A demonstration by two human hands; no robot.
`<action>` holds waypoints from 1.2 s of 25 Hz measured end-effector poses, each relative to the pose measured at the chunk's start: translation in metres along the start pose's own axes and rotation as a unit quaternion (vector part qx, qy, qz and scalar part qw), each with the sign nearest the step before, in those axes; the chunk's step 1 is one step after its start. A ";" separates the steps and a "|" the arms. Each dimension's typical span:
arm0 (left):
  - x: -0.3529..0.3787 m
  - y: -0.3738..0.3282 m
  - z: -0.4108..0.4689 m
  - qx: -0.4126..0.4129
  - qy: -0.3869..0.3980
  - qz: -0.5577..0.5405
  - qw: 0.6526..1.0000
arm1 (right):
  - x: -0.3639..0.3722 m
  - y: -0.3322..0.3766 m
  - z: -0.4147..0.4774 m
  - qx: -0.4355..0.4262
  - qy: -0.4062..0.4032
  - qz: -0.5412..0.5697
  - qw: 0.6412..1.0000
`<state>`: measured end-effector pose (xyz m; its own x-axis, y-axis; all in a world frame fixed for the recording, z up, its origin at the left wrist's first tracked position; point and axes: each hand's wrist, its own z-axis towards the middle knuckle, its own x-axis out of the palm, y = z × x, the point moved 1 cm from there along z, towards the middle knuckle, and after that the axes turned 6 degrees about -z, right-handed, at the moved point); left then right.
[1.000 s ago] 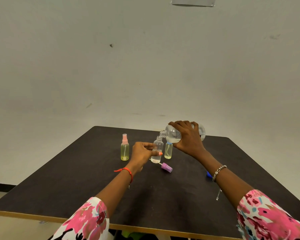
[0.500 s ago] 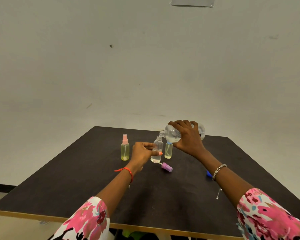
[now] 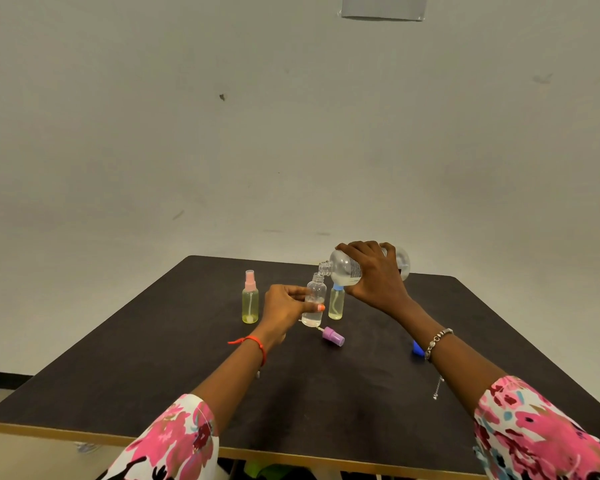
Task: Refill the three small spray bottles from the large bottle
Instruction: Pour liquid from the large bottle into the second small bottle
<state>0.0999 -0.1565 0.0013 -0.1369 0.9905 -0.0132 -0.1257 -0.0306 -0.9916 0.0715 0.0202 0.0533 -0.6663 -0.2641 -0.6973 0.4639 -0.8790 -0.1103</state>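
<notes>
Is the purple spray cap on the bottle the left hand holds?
No, the purple spray cap lies on the table beside the open bottle in the left hand.

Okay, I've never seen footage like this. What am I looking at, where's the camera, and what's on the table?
There is no machine here. A person works with bare hands, and every picture comes from one camera worn on their head, looking forward and down. The left hand holds a small uncapped bottle standing on the dark table. The right hand grips the large clear bottle, tipped with its neck over the small bottle's mouth. A pink-capped spray bottle stands to the left, and a blue-collared bottle stands to the right. A purple spray cap lies nearby, and a blue piece peeks from behind the right wrist.
</notes>
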 end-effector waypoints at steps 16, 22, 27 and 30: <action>-0.002 0.005 0.000 0.005 0.009 -0.014 1.000 | 0.001 0.002 -0.001 0.001 0.003 -0.007 1.000; -0.002 0.007 0.001 0.007 0.011 -0.013 1.000 | 0.001 0.002 -0.002 -0.001 0.001 -0.008 1.000; 0.000 0.006 0.001 0.004 0.014 -0.010 1.000 | 0.001 0.000 -0.002 0.000 0.001 -0.007 1.000; 0.001 0.005 0.000 0.005 0.017 -0.009 1.000 | 0.002 -0.002 -0.003 0.001 0.004 -0.006 1.000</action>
<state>0.0988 -0.1554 -0.0041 -0.1005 0.9949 0.0004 -0.1368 -0.0134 -0.9905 0.0712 0.0224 0.0504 -0.6673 -0.2495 -0.7018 0.4543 -0.8830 -0.1179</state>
